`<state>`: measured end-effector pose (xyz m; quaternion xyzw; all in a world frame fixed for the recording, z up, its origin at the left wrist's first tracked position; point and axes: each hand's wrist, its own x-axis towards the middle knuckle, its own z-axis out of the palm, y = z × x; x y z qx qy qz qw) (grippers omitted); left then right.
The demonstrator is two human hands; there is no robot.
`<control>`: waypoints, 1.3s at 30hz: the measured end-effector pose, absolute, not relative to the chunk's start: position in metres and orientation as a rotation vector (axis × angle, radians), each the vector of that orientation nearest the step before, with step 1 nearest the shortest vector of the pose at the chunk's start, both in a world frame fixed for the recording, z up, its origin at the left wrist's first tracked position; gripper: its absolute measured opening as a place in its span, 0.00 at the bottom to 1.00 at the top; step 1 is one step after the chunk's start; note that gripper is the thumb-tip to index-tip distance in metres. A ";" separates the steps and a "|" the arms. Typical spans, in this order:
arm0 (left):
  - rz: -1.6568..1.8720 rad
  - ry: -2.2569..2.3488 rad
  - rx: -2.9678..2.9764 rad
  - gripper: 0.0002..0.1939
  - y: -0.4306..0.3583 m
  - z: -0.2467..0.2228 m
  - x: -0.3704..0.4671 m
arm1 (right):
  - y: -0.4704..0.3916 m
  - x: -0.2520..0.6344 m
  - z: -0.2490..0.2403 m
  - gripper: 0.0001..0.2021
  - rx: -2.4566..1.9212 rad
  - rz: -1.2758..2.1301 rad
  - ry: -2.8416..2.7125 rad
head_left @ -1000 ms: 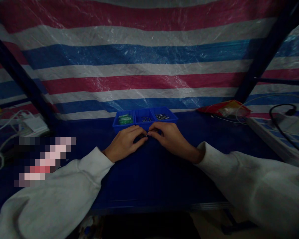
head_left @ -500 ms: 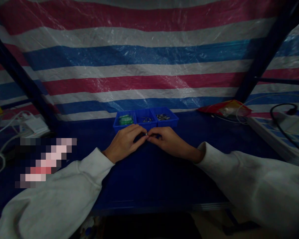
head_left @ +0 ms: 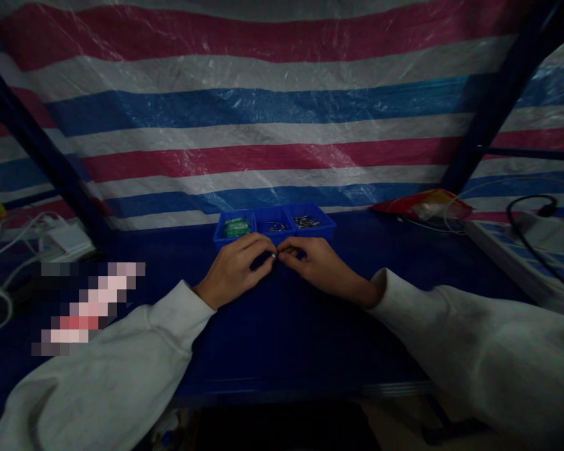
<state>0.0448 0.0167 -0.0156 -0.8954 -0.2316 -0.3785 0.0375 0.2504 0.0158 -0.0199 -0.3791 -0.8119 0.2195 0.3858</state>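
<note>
Your left hand and right hand meet fingertip to fingertip, each grip pinched shut on one tiny shiny part, just at 6 o'clock of the blue tray. You seem to be fitting it together; next calls for small, steady fingers

tarpaulin: glossy woven plastic, crinkled, striped
tray: smooth blue moulded plastic
small part between the fingers: shiny, looks like metal
tray pieces: bright metal
sleeves: soft matt cloth
bench: matt dark blue surface
packet: glossy red plastic film
</note>
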 end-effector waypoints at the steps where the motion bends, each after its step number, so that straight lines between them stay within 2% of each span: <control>1: -1.159 -0.714 -2.739 0.05 0.017 -0.016 0.045 | 0.015 0.251 -0.019 0.07 -0.965 0.539 -2.062; 8: -1.097 -0.795 -2.741 0.08 0.020 -0.017 0.043 | 0.012 0.251 -0.018 0.07 -0.997 0.545 -2.053; 21: -1.150 -0.767 -2.779 0.16 0.028 -0.027 0.042 | 0.012 0.247 -0.018 0.06 -0.944 0.793 -1.937; 28: -1.140 -0.734 -2.778 0.14 0.024 -0.025 0.044 | 0.014 0.248 -0.019 0.04 -0.982 0.772 -1.971; 39: -1.198 -0.695 -2.757 0.11 0.019 -0.020 0.046 | 0.023 0.247 -0.026 0.04 -0.896 1.158 -1.866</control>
